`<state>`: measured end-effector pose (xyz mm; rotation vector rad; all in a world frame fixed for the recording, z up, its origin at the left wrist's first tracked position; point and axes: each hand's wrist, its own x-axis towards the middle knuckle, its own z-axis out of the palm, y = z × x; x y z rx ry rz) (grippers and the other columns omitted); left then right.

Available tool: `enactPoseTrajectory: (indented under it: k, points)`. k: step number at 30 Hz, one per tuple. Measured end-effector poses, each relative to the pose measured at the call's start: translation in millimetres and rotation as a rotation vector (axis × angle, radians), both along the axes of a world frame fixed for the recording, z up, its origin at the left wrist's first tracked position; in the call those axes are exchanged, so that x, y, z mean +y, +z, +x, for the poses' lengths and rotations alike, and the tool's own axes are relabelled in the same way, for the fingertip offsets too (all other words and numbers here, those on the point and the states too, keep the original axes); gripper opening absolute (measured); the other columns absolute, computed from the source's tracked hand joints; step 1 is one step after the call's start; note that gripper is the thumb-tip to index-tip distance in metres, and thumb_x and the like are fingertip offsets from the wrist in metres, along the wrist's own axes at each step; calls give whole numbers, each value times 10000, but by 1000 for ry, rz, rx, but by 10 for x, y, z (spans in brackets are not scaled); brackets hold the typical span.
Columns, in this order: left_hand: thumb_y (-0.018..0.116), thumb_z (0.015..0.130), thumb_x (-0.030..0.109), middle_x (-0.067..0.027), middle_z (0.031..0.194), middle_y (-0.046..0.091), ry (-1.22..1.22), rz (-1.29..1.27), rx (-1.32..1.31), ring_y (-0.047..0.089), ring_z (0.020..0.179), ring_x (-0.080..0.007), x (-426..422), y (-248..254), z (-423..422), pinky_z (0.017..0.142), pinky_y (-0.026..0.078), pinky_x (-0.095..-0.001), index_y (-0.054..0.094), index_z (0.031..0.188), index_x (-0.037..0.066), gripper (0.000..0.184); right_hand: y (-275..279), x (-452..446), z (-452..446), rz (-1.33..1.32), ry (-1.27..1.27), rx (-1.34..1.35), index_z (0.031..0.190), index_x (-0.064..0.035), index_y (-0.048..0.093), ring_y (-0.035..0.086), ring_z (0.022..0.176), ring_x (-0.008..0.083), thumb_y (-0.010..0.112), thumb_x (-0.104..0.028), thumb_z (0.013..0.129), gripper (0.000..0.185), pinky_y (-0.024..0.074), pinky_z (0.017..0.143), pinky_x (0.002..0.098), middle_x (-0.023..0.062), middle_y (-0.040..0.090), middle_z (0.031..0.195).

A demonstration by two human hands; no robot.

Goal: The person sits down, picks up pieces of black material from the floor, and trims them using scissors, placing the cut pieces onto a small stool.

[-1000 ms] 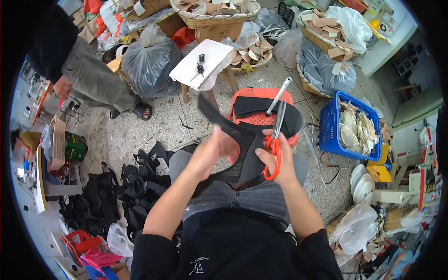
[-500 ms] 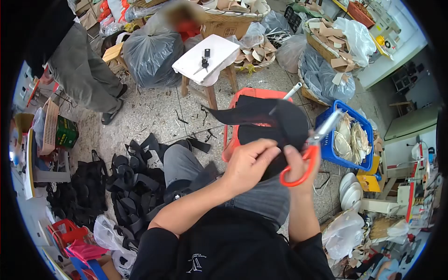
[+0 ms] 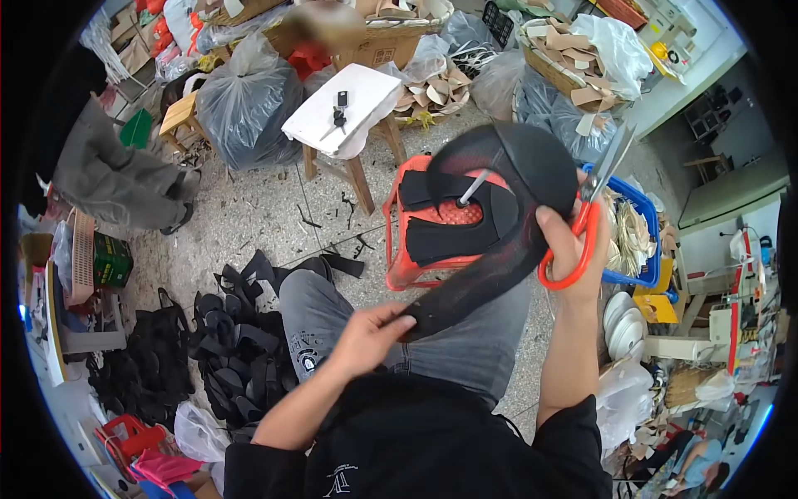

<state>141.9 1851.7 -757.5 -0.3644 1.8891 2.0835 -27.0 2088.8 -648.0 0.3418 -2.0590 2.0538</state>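
Observation:
My left hand [image 3: 371,337] pinches the lower end of a curved, U-shaped black fabric piece [image 3: 499,268] above my lap. My right hand [image 3: 573,249] grips the piece's right side beneath the thumb. That same hand carries scissors [image 3: 592,180] with orange-red handles looped around its fingers. Their blades point up and away, clear of the fabric. Below the held piece, a red plastic stool [image 3: 459,214] bears another black U-shaped piece [image 3: 446,243] and a pale rod [image 3: 474,188].
Black pieces lie heaped on the floor [image 3: 237,353] at left. A white-topped stool [image 3: 353,96] holds keys [image 3: 339,116]. A blue basket [image 3: 644,200] of pale pieces stands at right. Another person [image 3: 116,170] stands at far left. Bags and baskets line the back.
My left hand has moved down and left, away from my right hand, and now holds the piece's end. My right hand has risen rightward with the scissors. The black piece has turned and spread open.

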Motion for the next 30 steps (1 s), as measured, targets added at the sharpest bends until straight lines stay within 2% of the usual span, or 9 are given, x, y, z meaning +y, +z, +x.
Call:
enactPoseTrajectory:
  k: [4, 6, 9, 13, 17, 21, 24, 28, 30]
  points:
    - [694, 966, 23, -12, 828, 690, 25, 76, -13, 605, 753, -78, -480, 324, -602, 735, 503, -214, 700, 918, 71, 68, 6, 50, -350, -61, -71, 42, 1317, 27, 584, 626, 927, 144, 671, -14, 884, 444, 490, 840, 246, 118, 715, 1105]
    - [705, 989, 133, 49, 775, 645, 0, 17, -81, 520, 639, -52, -635, 468, -927, 589, 418, -204, 760, 958, 65, 92, -105, 75, -524, -123, -127, 48, 1292, 27, 592, 620, 910, 140, 683, -26, 886, 419, 492, 832, 246, 111, 712, 1088]
    - [696, 992, 146, 41, 753, 635, -93, -112, -15, 515, 630, -62, -663, 395, -1307, 577, 415, -216, 768, 952, 58, 121, -621, 161, -689, -212, -164, 19, 1258, 28, 596, 612, 894, 142, 698, -55, 901, 381, 499, 823, 255, 105, 708, 1068]
    - [684, 998, 163, 35, 723, 616, -195, -311, 38, 500, 605, -74, -688, -172, -1508, 550, 406, -231, 776, 939, 46, 159, -1703, 371, -729, 280, -282, -35, 1296, 39, 591, 656, 898, 208, 702, -114, 941, 402, 528, 841, 313, 141, 719, 1050]
    - [674, 1006, 172, 39, 696, 587, -266, -527, 11, 471, 555, -83, -782, -750, -1512, 501, 387, -239, 771, 922, 34, 188, -1905, 433, -556, 643, -336, -392, 1323, 24, 589, 682, 908, 263, 731, -166, 941, 449, 548, 851, 357, 157, 722, 1020]
    - [671, 1011, 172, 33, 687, 588, -216, -430, 23, 460, 541, -78, -805, -913, -1438, 485, 368, -239, 774, 930, 38, 187, -1776, 422, -159, 506, -171, -205, 1304, -16, 607, 684, 761, 232, 754, -250, 955, 444, 560, 701, 342, 134, 714, 935]
    - [671, 1012, 174, 33, 686, 587, -215, -403, -7, 457, 538, -76, -796, -918, -1453, 483, 368, -240, 776, 932, 37, 191, -1491, 147, 272, 0, 255, -759, 1194, -78, 635, 551, 495, 104, 705, -409, 1015, 383, 402, 421, 259, 51, 645, 747]
    - [670, 1014, 177, 32, 685, 587, -215, -380, -33, 454, 535, -73, -704, -851, -1481, 480, 367, -241, 777, 936, 36, 193, -1593, -139, 637, 93, 621, -965, 1151, -29, 633, 557, 494, 127, 591, -442, 1076, 422, 408, 426, 263, 72, 644, 743]
    - [670, 1015, 178, 33, 684, 586, -203, -385, -36, 453, 535, -71, -663, -796, -1459, 479, 364, -240, 776, 940, 36, 193, -1612, -255, 668, 104, 646, -978, 1123, -30, 630, 556, 493, 129, 585, -457, 1076, 432, 405, 424, 264, 71, 641, 741]
